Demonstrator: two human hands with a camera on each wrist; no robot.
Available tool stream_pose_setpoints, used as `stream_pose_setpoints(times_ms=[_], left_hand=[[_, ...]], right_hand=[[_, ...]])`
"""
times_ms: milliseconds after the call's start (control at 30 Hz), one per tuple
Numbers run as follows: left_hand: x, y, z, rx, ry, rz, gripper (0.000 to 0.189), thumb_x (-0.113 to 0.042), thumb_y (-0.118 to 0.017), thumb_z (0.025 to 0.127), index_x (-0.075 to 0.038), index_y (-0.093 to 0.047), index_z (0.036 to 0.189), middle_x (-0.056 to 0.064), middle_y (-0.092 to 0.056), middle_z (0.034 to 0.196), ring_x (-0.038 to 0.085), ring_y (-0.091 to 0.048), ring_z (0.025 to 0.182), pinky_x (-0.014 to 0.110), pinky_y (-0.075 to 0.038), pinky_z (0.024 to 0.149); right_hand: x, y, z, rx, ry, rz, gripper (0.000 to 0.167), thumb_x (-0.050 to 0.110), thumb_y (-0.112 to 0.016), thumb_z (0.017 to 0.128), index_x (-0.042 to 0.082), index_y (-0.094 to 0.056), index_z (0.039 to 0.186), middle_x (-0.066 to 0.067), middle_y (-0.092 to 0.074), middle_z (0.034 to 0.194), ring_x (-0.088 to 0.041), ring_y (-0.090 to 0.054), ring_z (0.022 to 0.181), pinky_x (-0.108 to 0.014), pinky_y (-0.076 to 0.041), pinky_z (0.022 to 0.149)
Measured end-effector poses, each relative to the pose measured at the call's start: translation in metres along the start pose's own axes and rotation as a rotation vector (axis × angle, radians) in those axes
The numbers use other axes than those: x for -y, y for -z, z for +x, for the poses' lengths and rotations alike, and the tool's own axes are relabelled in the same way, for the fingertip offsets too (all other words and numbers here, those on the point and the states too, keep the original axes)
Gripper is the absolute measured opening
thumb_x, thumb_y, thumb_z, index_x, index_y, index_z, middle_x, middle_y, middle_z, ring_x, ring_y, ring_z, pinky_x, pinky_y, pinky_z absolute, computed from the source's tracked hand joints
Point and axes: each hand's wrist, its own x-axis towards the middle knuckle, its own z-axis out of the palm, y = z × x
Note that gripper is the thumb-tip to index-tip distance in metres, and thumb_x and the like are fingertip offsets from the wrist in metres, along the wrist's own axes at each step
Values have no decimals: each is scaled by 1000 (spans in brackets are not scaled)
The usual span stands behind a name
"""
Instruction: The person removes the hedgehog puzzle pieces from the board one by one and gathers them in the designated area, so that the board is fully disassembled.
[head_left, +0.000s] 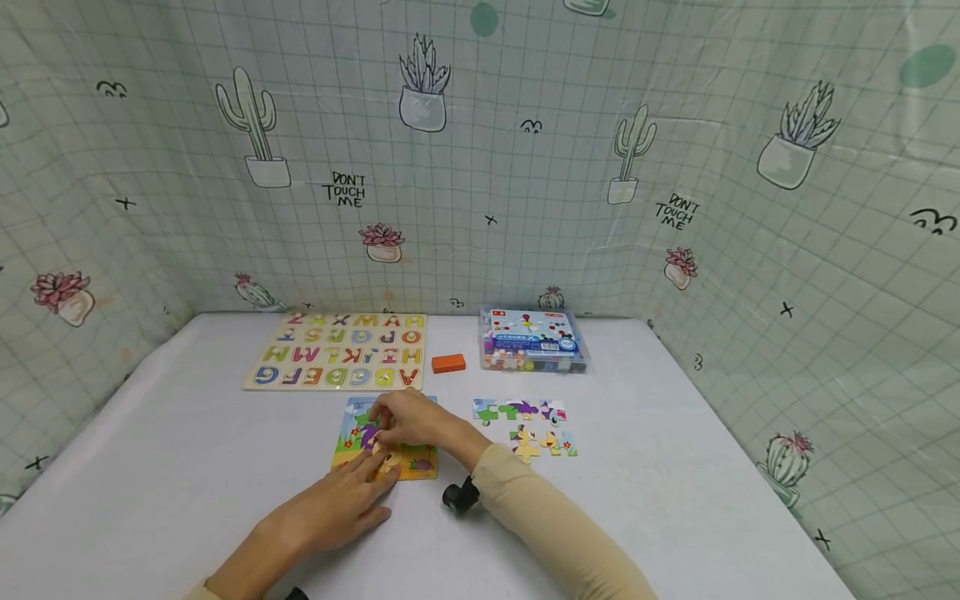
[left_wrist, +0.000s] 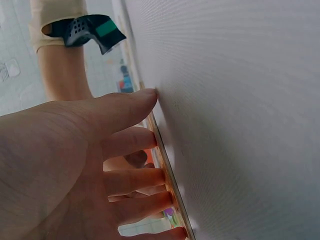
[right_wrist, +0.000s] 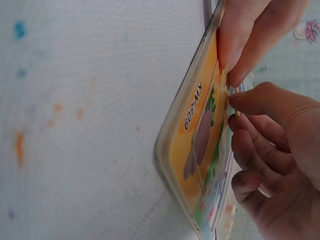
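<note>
Bent over a puzzle board (head_left: 423,472) roughly midway between the table's (head_left: 637,483) left and right edges, we rest our left hand (head_left: 341,500) on it, fingers extended. Our right hand (head_left: 408,417) curls close over the board; whether it pinches a piece, we cannot tell. Loose puzzle pieces (head_left: 527,446) lie toward the right edge. Along the far edge sit an alphabet board (head_left: 352,346), nearer the left corner, and a plastic box (head_left: 532,337), an orange block (head_left: 448,363) between them.

The left hand (head_left: 348,502) and right hand (head_left: 411,417) partly hide the puzzle board (head_left: 342,458) from the head view.
</note>
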Motion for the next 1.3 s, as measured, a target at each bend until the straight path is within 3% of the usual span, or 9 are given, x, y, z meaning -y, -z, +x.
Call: stream_pose_setpoints(times_ms=[333, 567, 1033, 1300], left_hand=[[0, 0, -1, -9, -17, -7, 56, -36, -60, 97, -9, -48, 145, 19, -30, 159, 39, -29, 147, 57, -27, 119], [-1, 0, 0, 3, 13, 6, 57, -37, -62, 96, -11, -49, 145, 18, -34, 158, 38, -31, 147, 56, -27, 119], [-3, 1, 1, 14, 56, 17, 58, -39, -62, 95, -14, -48, 145, 15, -34, 158, 36, -30, 148, 54, -27, 120], [-2, 0, 3, 8, 49, 27, 58, -40, -63, 95, -14, -49, 145, 15, -34, 158, 36, -30, 148, 54, -28, 120]], right_hand=[[-1, 1, -1, -35, 6, 7, 26, 18, -72, 88, 13, -69, 113, 9, -69, 87, 1, -56, 74, -10, -47, 69], [-10, 12, -13, -62, 8, 28, 28, 21, -74, 87, 14, -69, 113, 10, -67, 87, 0, -56, 76, -12, -47, 71], [-69, 49, -81, -65, -34, 96, 24, 13, -72, 88, 9, -70, 111, 3, -67, 86, -7, -53, 65, -18, -46, 58], [-92, 54, -115, -55, -37, 91, 22, 14, -72, 89, 9, -70, 109, 5, -66, 84, -5, -49, 61, -16, -41, 55]])
